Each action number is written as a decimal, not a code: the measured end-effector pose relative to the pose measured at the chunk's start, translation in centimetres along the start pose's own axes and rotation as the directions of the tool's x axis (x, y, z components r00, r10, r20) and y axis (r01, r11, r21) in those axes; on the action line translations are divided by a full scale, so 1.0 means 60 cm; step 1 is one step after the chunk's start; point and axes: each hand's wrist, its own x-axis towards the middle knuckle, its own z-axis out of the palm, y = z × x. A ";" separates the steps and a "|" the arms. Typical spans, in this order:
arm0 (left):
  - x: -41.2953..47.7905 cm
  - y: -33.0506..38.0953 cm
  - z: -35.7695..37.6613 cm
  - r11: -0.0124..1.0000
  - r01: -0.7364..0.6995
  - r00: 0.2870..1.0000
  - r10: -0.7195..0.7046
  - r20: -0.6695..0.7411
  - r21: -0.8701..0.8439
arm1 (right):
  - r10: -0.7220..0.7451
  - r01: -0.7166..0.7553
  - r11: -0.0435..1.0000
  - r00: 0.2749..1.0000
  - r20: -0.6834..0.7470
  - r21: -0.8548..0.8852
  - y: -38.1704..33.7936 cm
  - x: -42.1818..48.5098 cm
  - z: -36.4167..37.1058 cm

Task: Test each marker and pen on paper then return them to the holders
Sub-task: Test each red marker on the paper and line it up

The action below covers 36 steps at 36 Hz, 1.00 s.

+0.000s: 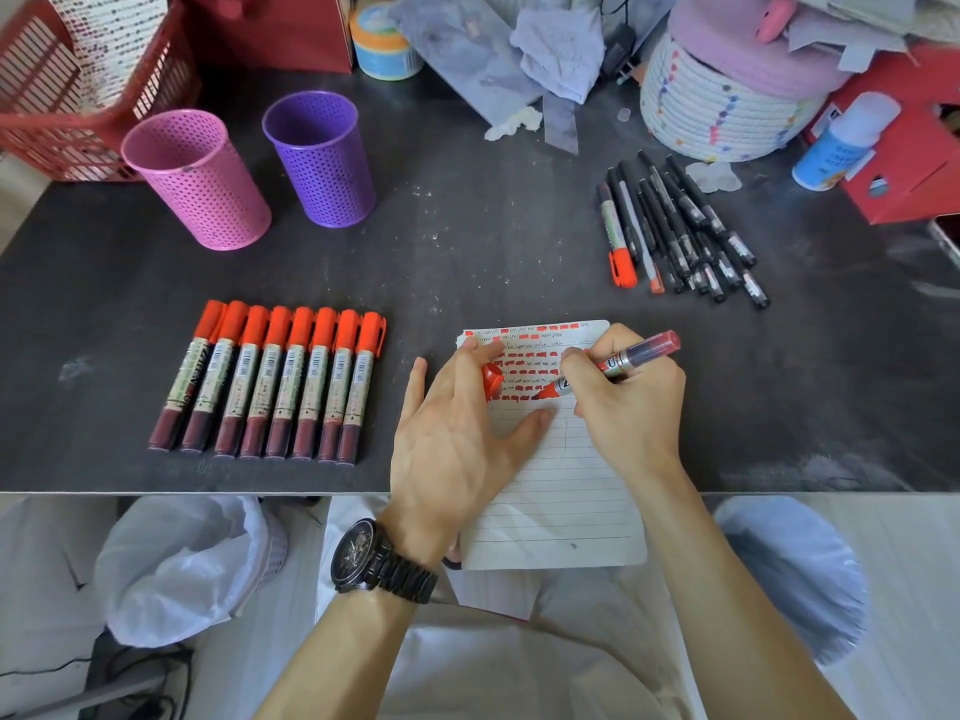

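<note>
Midway through the job, seen from your head camera: your right hand (626,402) is closed in a writing grip round an uncapped red marker (613,367), its tip touching the lined paper (561,491) at the end of the lowest row of red dashes. Your left hand (457,433) lies flat on the sheet to steady it, with the marker's red cap (491,380) pinched between its fingers. Eight capped red markers (270,381) lie side by side on the tabletop (467,241) to your left, near the sheet. A loose bundle of black pens (685,231), with two red-capped ones among them, waits well apart at the upper right. Both holders, pink (200,179) and purple (322,158), look empty, so by this view nothing has gone back yet; which of the laid-out pieces are already tested cannot be told.
</note>
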 end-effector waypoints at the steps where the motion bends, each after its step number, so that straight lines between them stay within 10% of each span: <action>1: 0.000 0.000 0.000 1.000 0.001 1.000 -0.001 0.000 -0.001 | 0.001 -0.001 1.000 1.000 0.000 0.008 0.000 0.000 0.000; 20: 0.001 0.002 -0.001 1.000 0.004 1.000 -0.004 -0.003 -0.003 | 0.002 -0.002 1.000 1.000 -0.014 -0.011 0.009 0.001 0.000; 36: 0.016 0.010 -0.015 0.995 -0.030 0.999 0.033 0.029 -0.093 | 0.339 -0.269 0.797 0.940 -0.031 0.541 -0.019 0.001 -0.052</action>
